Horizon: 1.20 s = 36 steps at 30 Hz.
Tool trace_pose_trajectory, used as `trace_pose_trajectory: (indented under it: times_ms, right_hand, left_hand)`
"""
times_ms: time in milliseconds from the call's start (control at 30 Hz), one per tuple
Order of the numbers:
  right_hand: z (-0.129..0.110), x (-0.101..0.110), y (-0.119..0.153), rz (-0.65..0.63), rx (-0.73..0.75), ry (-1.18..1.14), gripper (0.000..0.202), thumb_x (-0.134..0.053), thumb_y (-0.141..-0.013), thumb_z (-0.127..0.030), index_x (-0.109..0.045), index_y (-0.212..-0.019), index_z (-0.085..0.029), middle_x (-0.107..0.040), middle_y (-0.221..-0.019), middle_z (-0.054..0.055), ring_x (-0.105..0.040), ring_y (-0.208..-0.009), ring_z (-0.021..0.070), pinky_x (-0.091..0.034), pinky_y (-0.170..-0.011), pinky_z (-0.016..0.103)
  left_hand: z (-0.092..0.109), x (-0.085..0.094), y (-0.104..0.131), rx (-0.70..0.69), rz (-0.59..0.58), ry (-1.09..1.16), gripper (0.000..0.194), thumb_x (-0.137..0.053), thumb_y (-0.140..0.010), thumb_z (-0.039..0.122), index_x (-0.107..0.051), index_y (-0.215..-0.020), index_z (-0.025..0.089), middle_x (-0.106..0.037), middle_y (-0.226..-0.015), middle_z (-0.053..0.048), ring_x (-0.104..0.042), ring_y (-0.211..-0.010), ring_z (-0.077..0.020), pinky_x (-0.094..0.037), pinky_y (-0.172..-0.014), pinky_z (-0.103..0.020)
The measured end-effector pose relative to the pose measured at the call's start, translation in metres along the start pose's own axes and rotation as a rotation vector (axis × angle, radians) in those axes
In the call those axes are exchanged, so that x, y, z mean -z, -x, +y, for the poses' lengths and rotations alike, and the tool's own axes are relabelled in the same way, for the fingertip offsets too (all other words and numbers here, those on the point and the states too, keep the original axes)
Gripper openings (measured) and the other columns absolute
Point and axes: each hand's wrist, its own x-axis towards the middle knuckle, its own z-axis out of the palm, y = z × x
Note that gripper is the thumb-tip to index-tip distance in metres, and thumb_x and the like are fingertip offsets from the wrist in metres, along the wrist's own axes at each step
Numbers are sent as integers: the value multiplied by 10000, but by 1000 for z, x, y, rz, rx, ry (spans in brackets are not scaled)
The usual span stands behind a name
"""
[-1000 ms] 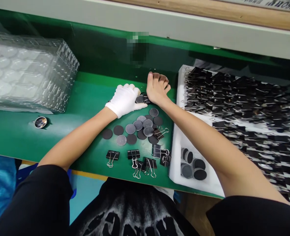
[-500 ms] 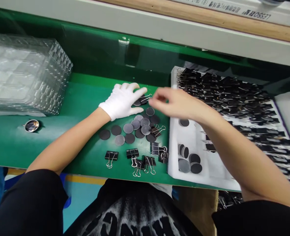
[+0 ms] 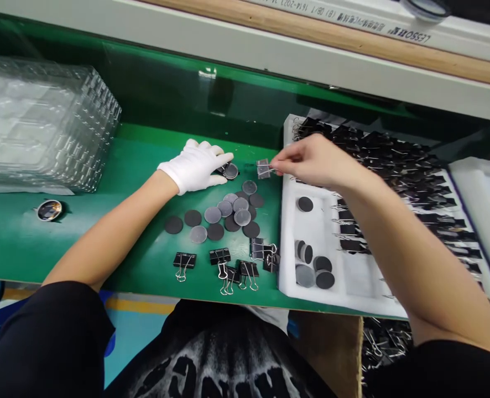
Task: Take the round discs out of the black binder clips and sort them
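Observation:
My left hand (image 3: 200,167), in a white glove, has its thumb and forefinger around a round disc piece (image 3: 230,171) and a black clip part on the green table (image 3: 145,221). My bare right hand (image 3: 307,161) pinches the wire handles of a binder clip (image 3: 263,168), held just left of the white tray. Below the hands lie several grey and black discs (image 3: 224,208). Nearer the front edge are several black binder clips (image 3: 184,260).
A white foam tray (image 3: 355,282) on the right holds rows of black clips (image 3: 378,160) and some discs (image 3: 305,204). Stacked clear plastic trays (image 3: 50,121) stand at the left, near a small round shiny piece (image 3: 49,210). More clips (image 3: 386,342) lie below the table edge.
A binder clip now shows in my right hand's fingertips, apart from the piece at my left hand. The view has shifted slightly, and the clip near the upper right discs is gone.

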Motion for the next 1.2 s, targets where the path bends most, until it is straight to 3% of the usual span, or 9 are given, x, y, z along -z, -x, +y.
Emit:
trace_pose_trajectory:
  times_ms: [100,200,267,333,400,467,633,867,1200]
  right_hand:
    - [1,-18,-37,-31,-25,51,177,-739,-835,-318,-748,-686,-224,-763,-788,97,-675,-791,280,-556,-772,443]
    - [1,-31,-63,-88,-62,151,213,-787,-838,-394,-746,-711,-228,-752,-828,110,-687,-909,327,-557,-890,497]
    - [-2,-36,-74,-19,-87,229,341,-759,-870,-556,-786,-924,-220,-748,-971,139,-663,-1083,396,-515,-1006,592]
    - [-8,-43,-82,134,-86,265,565,-568,-968,-692,-733,-1223,-215,-696,-1209,180,-570,-1284,459,-408,-1108,705]
    - [-13,-55,-90,260,-88,253,656,-305,-1063,-684,-607,-1422,-226,-585,-1414,201,-445,-1432,484,-284,-1160,780]
    - [-16,-70,-98,275,-119,237,673,-165,-1092,-630,-533,-1491,-232,-492,-1529,202,-335,-1515,485,-193,-1179,811]
    - [0,-94,-114,211,-243,183,728,-56,-1075,-634,-472,-1535,-253,-373,-1637,183,-214,-1586,455,-152,-1212,794]
    - [21,-98,-122,295,-282,87,777,48,-1054,-648,-405,-1581,-300,-319,-1676,150,-167,-1628,386,-136,-1262,744]
    - [20,-99,-121,309,-312,76,720,13,-1088,-600,-452,-1548,-298,-367,-1647,161,-188,-1622,385,-142,-1259,735]
  left_hand:
    - [-4,-3,-3,86,-36,-4,569,-558,-997,545,-624,-1454,213,-671,-1309,-167,-588,-1272,-410,-370,-1101,-546]
    - [-3,-2,-2,107,-40,-5,530,-588,-981,545,-673,-1375,202,-683,-1241,-161,-606,-1245,-413,-377,-1095,-546]
    - [-2,0,-2,109,-38,-1,509,-599,-978,541,-688,-1338,192,-681,-1221,-159,-610,-1238,-416,-382,-1089,-545]
    - [0,1,-2,110,-34,3,495,-596,-983,534,-694,-1311,177,-676,-1213,-162,-608,-1241,-423,-380,-1088,-552]
    - [1,0,-2,108,-30,11,489,-587,-989,530,-694,-1300,167,-673,-1217,-167,-603,-1252,-434,-370,-1092,-566]
    - [1,-2,-2,104,-21,26,489,-585,-990,534,-692,-1293,166,-670,-1229,-170,-595,-1266,-445,-356,-1098,-580]
    - [6,-8,-2,92,-6,75,533,-595,-969,603,-689,-1284,183,-664,-1242,-160,-574,-1292,-462,-336,-1101,-598]
    - [20,-16,-5,90,50,65,547,-551,-1000,583,-674,-1297,141,-673,-1244,-197,-602,-1244,-434,-370,-1068,-562]
    - [23,-17,-9,112,56,124,578,-563,-995,609,-666,-1330,148,-666,-1269,-185,-592,-1262,-421,-372,-1057,-532]
